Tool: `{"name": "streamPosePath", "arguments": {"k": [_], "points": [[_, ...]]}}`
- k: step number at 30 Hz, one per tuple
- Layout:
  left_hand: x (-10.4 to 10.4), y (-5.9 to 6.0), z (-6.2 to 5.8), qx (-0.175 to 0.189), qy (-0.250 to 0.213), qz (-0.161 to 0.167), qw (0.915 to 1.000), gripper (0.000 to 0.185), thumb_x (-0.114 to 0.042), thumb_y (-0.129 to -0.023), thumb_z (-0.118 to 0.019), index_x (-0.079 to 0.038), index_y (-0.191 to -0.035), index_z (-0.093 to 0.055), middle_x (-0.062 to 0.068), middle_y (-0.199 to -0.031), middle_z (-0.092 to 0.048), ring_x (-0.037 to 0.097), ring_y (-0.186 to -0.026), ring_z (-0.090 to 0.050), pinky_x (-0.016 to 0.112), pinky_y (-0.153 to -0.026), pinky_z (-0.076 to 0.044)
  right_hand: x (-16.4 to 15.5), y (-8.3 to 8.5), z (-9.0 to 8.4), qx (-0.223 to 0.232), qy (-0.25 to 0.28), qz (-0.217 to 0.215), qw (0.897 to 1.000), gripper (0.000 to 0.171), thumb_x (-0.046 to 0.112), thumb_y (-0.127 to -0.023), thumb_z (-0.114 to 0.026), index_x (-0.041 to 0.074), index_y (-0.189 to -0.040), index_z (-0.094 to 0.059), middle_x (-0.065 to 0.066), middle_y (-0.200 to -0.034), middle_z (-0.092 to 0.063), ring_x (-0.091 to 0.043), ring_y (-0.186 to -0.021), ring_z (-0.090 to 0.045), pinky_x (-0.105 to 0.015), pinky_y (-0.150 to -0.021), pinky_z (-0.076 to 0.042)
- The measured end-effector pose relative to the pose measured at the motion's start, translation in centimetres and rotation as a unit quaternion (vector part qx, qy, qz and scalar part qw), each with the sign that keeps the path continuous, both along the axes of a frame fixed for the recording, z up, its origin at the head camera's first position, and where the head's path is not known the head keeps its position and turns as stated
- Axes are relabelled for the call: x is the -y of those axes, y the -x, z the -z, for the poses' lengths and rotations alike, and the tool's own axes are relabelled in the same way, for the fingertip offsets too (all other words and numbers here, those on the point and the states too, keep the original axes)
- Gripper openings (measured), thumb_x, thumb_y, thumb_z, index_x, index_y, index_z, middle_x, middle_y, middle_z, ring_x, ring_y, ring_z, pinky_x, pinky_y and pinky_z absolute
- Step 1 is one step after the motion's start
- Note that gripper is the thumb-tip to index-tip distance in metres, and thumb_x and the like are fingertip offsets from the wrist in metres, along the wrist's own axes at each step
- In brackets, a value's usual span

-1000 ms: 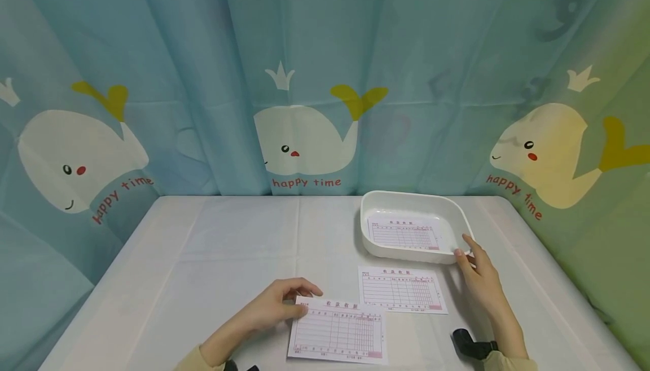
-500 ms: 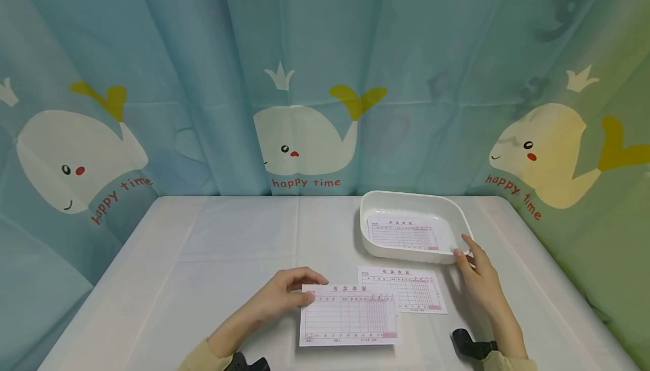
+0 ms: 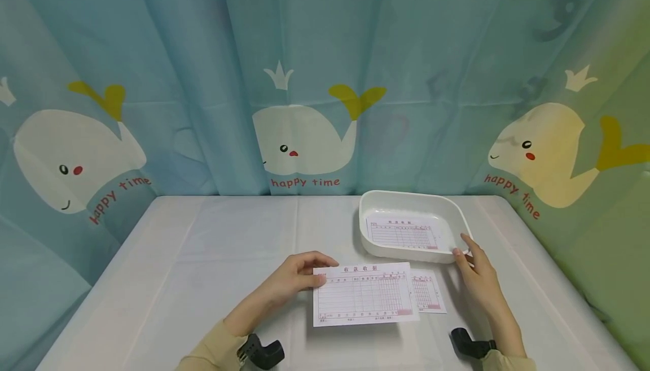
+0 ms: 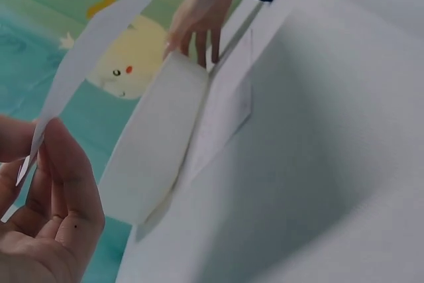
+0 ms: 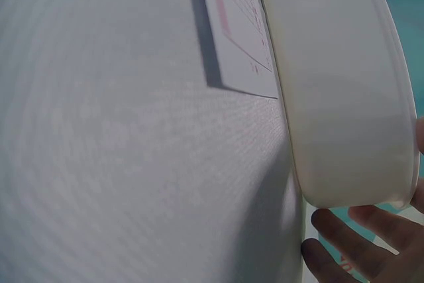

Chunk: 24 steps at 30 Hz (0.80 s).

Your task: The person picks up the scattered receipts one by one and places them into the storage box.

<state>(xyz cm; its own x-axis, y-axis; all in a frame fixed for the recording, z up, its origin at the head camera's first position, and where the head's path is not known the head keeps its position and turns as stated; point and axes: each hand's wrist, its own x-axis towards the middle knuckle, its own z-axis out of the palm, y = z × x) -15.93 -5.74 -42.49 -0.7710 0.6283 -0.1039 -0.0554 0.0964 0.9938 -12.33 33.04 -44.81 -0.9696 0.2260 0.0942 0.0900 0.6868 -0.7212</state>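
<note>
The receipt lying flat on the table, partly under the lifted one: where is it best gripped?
The flat receipt shows only its right end; the lifted receipt covers the rest. Probably pinch that right short edge from the right, sliding a fingertip under, since it lies flush on the table.

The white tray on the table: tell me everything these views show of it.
The white tray is a shallow rectangular dish with rounded corners and a raised rim, plastic by its look. It sits flat on the table, toward the far right side. One printed form with red ruled lines lies flat inside it. The right hand touches its near right corner with its fingers, seen against the rim in the right wrist view.
</note>
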Motion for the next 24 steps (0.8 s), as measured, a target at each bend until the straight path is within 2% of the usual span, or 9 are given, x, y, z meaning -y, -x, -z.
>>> {"name": "streamPosePath", "arguments": {"k": [10,17,24], "points": [[-2.1,1.7,-0.6,0.034,-0.031,-0.023,0.9987,0.036,-0.007,-0.089,-0.061,-0.002,-0.124,-0.059,0.012,-0.118,-0.065,0.012,-0.093,-0.064,0.026,-0.079,-0.052,0.0,0.0,0.1,0.006,0.005,0.0,1.0,0.062,0.036,-0.103,-0.039,0.004,-0.152,-0.019,-0.035,-0.152,-0.021,-0.057,-0.127,-0.037,-0.069,-0.1,-0.034],[-3.2,3.2,-0.6,0.044,-0.053,-0.029,0.9972,0.036,-0.008,-0.09,-0.059,-0.004,-0.126,-0.057,0.007,-0.12,-0.062,0.012,-0.099,-0.062,0.029,-0.086,-0.049,0.0,0.0,0.0,0.016,0.002,0.001,1.0,0.063,0.036,-0.103,-0.039,0.005,-0.153,-0.017,-0.035,-0.152,-0.019,-0.057,-0.128,-0.036,-0.069,-0.101,-0.033],[-4.7,5.1,0.0,0.054,-0.068,-0.076,0.9933,0.038,-0.002,-0.088,-0.057,-0.002,-0.126,-0.057,0.007,-0.119,-0.062,0.012,-0.093,-0.061,0.028,-0.08,-0.051,-0.1,0.1,0.0,0.019,0.001,0.0,1.0,0.063,0.037,-0.103,-0.038,0.005,-0.153,-0.017,-0.035,-0.152,-0.019,-0.057,-0.128,-0.036,-0.069,-0.101,-0.033]]}}
